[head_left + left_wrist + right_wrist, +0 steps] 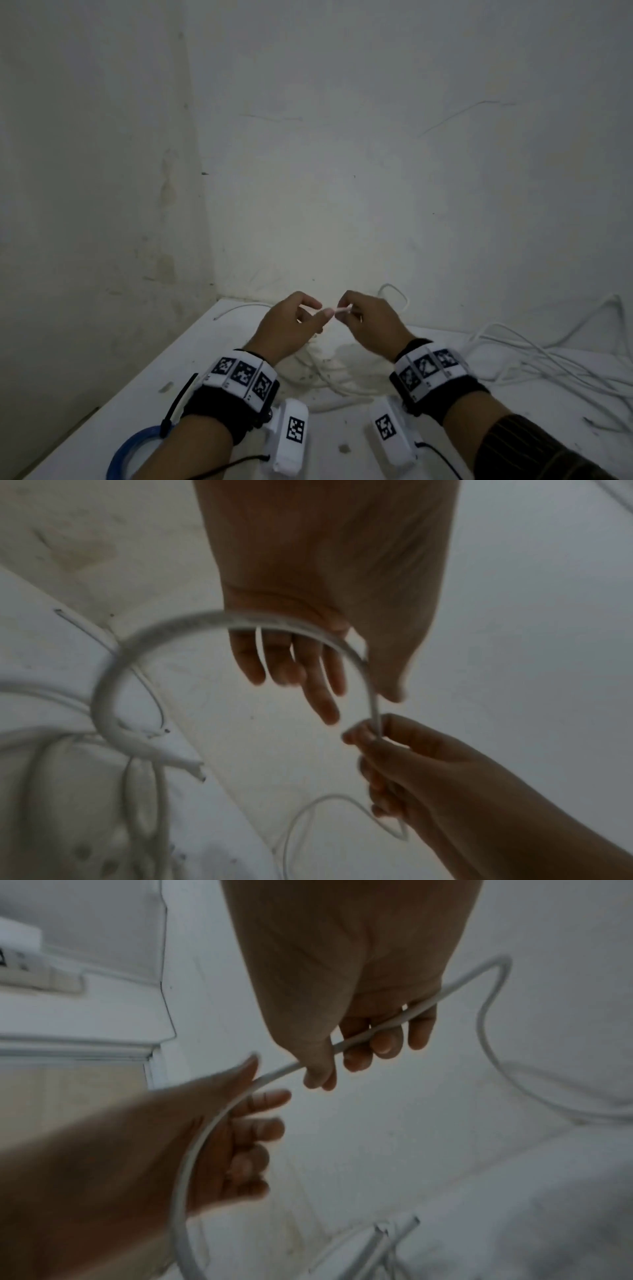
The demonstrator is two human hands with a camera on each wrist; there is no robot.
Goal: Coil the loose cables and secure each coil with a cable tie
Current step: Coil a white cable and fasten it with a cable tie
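the white table (445,445) fills the corner under the pale walls (342,137), and a tangle of loose white cables (534,363) sprawls across its right side. a blue cable coil (123,455) with a black cable tie (178,404) on it lies by my left forearm. my left hand (287,329) is raised over the table, fingers loosely spread, a white cable (113,669) arcing across the palm with a thin white tie (259,645) against the fingers. my right hand (373,325) is curled round that cable's other stretch, thumb and forefinger pinching it just beside my left fingertips.
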